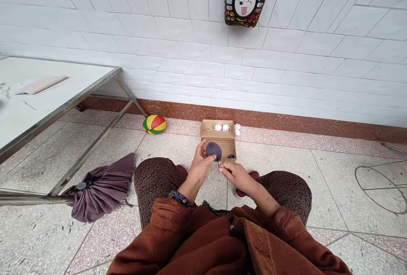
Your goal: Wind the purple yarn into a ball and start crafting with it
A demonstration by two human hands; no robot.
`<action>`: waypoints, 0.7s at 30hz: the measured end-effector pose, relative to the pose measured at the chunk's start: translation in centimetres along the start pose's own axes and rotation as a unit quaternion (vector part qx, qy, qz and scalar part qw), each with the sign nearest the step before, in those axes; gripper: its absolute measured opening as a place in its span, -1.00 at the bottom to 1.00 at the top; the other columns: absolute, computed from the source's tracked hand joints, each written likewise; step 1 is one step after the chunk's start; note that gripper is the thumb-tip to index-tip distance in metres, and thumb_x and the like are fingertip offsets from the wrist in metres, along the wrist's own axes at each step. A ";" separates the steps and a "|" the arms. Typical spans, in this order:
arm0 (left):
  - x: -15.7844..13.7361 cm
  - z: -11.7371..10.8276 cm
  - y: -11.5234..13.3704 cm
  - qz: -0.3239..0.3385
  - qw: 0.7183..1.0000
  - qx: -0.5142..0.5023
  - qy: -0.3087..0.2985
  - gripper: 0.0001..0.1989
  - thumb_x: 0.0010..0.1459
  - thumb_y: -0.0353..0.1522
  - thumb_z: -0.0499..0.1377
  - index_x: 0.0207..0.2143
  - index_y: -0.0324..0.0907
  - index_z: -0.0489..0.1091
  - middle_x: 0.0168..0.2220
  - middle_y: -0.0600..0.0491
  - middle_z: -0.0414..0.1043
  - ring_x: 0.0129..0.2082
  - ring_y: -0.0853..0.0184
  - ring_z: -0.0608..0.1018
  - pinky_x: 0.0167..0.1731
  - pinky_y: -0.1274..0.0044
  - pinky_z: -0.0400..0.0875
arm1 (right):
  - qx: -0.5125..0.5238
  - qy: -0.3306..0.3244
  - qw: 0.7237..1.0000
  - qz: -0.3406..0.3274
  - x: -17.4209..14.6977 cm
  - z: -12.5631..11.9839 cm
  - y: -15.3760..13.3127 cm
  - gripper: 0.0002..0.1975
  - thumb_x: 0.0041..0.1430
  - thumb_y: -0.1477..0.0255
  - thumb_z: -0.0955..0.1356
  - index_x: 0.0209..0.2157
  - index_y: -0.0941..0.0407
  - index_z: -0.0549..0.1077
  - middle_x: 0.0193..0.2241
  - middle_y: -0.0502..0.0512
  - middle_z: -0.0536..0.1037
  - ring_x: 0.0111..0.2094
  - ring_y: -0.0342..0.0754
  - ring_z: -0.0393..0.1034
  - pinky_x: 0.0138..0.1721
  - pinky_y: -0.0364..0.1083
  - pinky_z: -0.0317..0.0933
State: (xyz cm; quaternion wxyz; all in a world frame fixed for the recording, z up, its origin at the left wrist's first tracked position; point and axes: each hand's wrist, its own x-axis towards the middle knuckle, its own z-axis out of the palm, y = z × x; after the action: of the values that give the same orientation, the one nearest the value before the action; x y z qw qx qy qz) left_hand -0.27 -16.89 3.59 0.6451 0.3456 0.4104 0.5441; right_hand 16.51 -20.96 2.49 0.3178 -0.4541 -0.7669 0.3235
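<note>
My left hand is closed around a dark purple-grey ball of yarn, thumb on its lower side. A strand runs down from the ball to my right hand, whose fingertips pinch it just below and to the right. Behind the ball, an open cardboard box stands on the floor. A small dark ball lies in its near right corner. Two white yarn balls rest in the box's far part, and more white balls sit just outside its right side.
A colourful ball lies near the leg of a white-topped table at left. A folded purple umbrella is on the floor beneath it. A metal wire ring lies at right. A black basket hangs on the tiled wall.
</note>
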 end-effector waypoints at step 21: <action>-2.1 0.7 -0.2 -0.017 0.980 0.011 -0.199 -0.09 -0.08 -0.43 0.37 0.32 0.06 0.12 -0.01 0.03 0.33 -0.05 0.27 0.43 -0.02 0.43 0.31 | 0.059 0.117 0.990 0.059 3.0 -1.3 3.6 -0.76 0.32 0.30 0.26 -0.39 0.09 0.43 -0.43 0.03 0.51 -0.37 -0.04 0.38 -0.29 -0.10 0.23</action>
State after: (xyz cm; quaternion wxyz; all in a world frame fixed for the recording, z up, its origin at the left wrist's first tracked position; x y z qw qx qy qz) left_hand 0.29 -19.00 4.01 0.7190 0.4470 0.2861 0.4487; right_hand 18.18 -16.63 1.03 0.4115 -0.5140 -0.6760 0.3310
